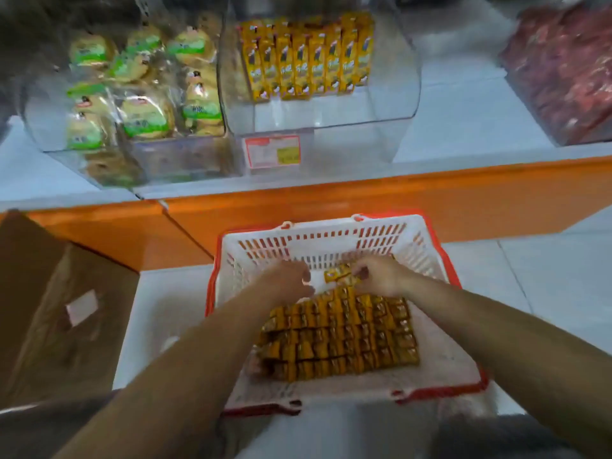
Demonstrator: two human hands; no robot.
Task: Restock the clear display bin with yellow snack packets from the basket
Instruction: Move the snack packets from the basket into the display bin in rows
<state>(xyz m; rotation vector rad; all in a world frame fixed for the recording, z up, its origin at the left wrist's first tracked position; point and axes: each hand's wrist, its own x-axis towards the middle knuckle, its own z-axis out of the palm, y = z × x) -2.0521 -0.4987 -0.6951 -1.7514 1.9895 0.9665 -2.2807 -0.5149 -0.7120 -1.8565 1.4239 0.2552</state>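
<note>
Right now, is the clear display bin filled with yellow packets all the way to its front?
No: the yellow snack packets stand only at the back of the clear display bin; its front floor is bare.

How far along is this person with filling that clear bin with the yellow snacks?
Partly done: rows of yellow packets already stand at the back of the clear bin, but its front floor is bare. In hand: the right hand pinches one packet inside the basket, with the left hand beside it. Left: a large stack in the basket waits to be moved.
</note>
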